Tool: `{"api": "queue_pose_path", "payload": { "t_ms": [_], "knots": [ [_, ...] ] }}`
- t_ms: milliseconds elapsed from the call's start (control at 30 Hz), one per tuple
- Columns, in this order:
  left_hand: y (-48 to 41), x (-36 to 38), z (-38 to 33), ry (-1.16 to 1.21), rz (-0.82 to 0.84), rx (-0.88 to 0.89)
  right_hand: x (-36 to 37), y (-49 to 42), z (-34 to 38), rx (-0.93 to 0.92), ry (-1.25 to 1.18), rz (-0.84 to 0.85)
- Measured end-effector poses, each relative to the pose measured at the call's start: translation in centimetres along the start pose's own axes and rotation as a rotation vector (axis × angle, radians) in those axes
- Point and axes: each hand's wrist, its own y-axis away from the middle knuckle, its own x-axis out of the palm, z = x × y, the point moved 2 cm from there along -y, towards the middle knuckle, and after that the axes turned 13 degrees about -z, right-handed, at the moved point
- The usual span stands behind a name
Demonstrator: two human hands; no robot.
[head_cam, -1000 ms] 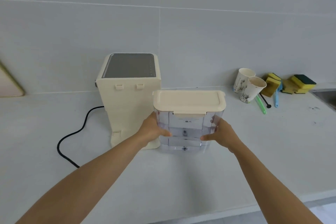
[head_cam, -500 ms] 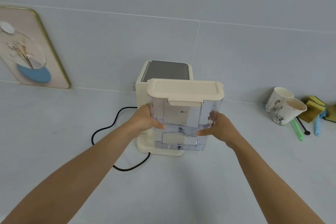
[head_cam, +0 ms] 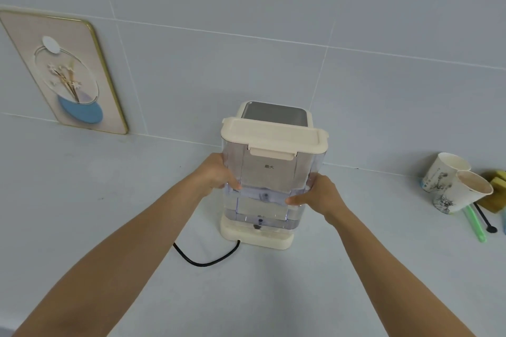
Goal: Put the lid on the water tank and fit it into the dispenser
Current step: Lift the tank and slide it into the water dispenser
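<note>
The clear plastic water tank (head_cam: 269, 180) carries its cream lid (head_cam: 273, 138) on top. It stands against the back of the cream dispenser (head_cam: 275, 112), its bottom just above or on the dispenser's base ledge (head_cam: 257, 239); I cannot tell if it touches. My left hand (head_cam: 216, 174) grips the tank's left side and my right hand (head_cam: 317, 194) grips its right side, both at mid height. The dispenser's grey top panel shows behind the lid.
A black power cord (head_cam: 205, 260) curls from the dispenser's base over the white counter. Two paper cups (head_cam: 451, 183), sponges (head_cam: 497, 186), a green straw (head_cam: 476, 224) and a black stirrer lie at right. A framed picture (head_cam: 65, 74) leans on the tiled wall at left.
Both hands carried the lidded tank from the dispenser's right side to directly in front of it and lowered it toward the base ledge. The camera view shifted right and down.
</note>
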Motion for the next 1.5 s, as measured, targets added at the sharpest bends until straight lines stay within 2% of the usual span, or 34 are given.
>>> {"api": "queue_pose_path", "payload": {
  "t_ms": [767,1500],
  "knots": [
    [-2.8,1.1,2.6,-0.011,0.008,-0.011,2.2,-1.1,-1.9,0.043,0.094,-0.076],
    [-3.1,1.0,3.8,-0.118,0.088,0.091,3.0,-1.1,-3.3,0.069,0.091,-0.060]
  ]
}}
